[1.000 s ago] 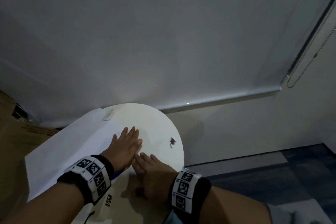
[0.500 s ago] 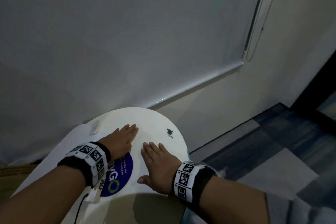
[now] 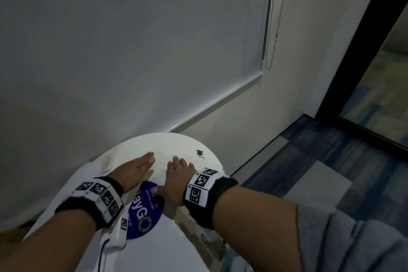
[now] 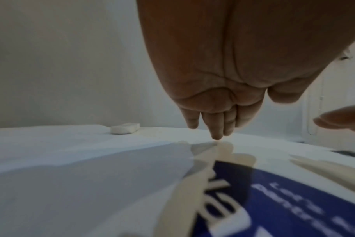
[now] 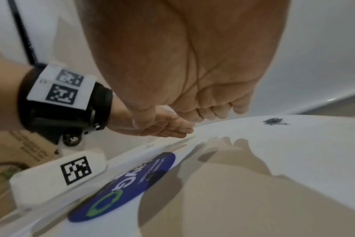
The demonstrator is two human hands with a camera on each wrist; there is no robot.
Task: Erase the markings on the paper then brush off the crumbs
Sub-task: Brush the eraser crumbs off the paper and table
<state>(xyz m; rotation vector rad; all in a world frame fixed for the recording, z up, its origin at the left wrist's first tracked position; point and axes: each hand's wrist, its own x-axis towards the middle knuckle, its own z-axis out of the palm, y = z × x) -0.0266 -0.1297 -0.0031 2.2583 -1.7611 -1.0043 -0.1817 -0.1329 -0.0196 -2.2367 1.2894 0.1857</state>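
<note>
since a second ago the view has swung right, so the floor and a dark door frame now show, and the two hands have drawn apart, baring the blue round sticker (image 3: 144, 210) between them. the paper (image 3: 72, 185) has slid further left and now hangs over the left edge of the round white counter (image 3: 187, 238). the left hand (image 3: 134, 170) lies flat with straight fingers, fingertips touching the counter just past the paper's edge, holding nothing. the right hand (image 3: 176, 178) rests palm down, fingers relaxed and spread, thumb on the sticker, also holding nothing. the dark pile of crumbs (image 3: 199, 152) sits on the counter just beyond the right fingertips. the white eraser (image 4: 125, 128) lies on the paper's far end, apart from both hands.
</note>
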